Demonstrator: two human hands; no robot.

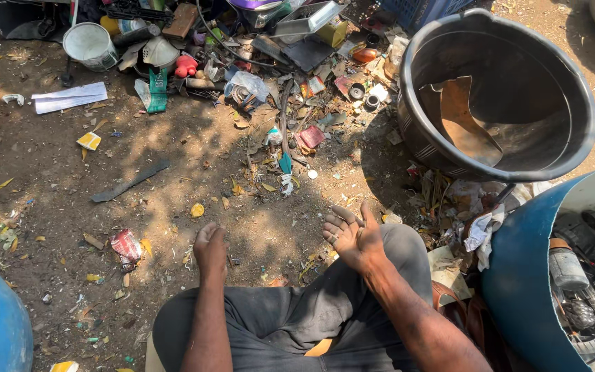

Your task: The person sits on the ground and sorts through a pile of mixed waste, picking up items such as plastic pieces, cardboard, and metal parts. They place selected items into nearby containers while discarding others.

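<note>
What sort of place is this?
Probably an outdoor scrap-sorting spot: bare dirt ground, a scrap pile, a black tub and a blue drum of parts.

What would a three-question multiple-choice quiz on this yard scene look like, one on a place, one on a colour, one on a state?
1. Where does the big black tub stand?
A. Upper right, on the dirt ground
B. On the person's lap
C. Lower left corner

2. What colour is the cut-open drum at the right edge?
A. Yellow
B. Blue
C. Red

3. How is the right hand?
A. Open and empty, palm turned up
B. Closed round a bottle
C. Inside the tub

Answers:
1 A: the tub sits on bare earth beyond the right knee, next to the scrap pile.
2 B: its outer wall is plainly blue.
3 A: the fingers are spread and nothing lies in the palm; the left hand is loosely curled near the ground, also holding nothing visible.
</note>
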